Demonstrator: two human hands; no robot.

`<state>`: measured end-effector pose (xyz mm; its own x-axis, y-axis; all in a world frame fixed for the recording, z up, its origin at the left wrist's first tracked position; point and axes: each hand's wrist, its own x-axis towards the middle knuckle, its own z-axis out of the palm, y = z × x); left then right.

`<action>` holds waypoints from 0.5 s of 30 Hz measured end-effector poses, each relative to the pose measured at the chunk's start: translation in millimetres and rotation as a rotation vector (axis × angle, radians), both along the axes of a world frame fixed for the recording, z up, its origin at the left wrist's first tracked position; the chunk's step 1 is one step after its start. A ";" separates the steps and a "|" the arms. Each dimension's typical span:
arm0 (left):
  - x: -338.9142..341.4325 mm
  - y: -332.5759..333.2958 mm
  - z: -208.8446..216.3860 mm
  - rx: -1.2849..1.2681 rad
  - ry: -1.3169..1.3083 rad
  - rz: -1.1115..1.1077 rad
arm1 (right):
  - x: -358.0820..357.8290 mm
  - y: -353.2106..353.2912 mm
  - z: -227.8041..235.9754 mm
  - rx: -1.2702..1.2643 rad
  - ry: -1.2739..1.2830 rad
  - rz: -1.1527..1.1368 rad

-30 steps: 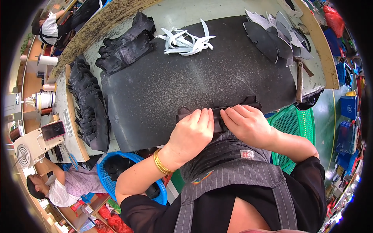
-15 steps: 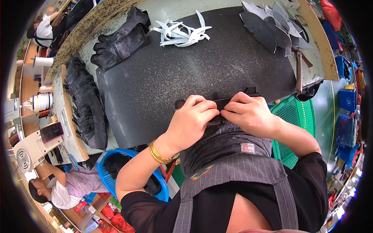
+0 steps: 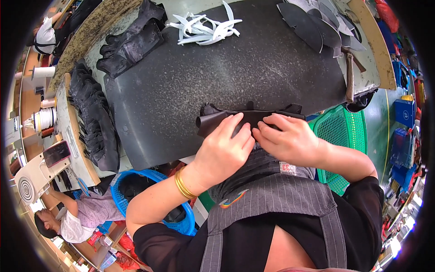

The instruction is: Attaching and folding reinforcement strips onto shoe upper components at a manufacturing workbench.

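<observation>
A black leather-like piece point(image 3: 209, 123), resembling a shoe upper, lies along the near edge of the black work mat point(image 3: 190, 86). Its upper rim is folded and a small tab sticks up at the middle. My left hand point(image 3: 226, 147) has its fingers bent over the left part of the piece, pinching it. Close beside it, my right hand point(image 3: 290, 143) grips the right part, thumb and fingers together at the near edge. The lower side of the piece is hidden behind my fingers and the apron.
White curved strips point(image 3: 209, 31) lie at the far middle. Stacked black pieces point(image 3: 97, 120) and another black bundle point(image 3: 133, 45) stand left. Grey leaf-shaped pieces point(image 3: 312, 27) and a wooden handle point(image 3: 350, 77) are right. Blue point(image 3: 118, 192) and green point(image 3: 339, 136) baskets flank me; a co-worker point(image 3: 72, 217) sits left.
The black piece now shows more of itself above my fingers. My left hand has turned slightly and my fingers have shifted along the near edge. The whole view has moved a little.
</observation>
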<state>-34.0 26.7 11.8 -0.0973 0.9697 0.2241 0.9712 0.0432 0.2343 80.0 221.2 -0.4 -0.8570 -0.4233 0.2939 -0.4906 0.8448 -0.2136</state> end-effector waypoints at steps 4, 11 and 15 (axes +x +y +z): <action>25.4 -2.4 -11.9 0.041 0.166 0.120 | 11.6 -15.7 -4.8 0.098 0.050 -0.082; 49.9 25.0 -28.2 0.090 0.177 0.211 | 23.9 12.4 -2.2 -0.051 0.236 -0.495; 57.4 33.0 -25.8 0.099 0.084 0.332 | 24.6 11.8 0.6 -0.425 -0.035 -0.882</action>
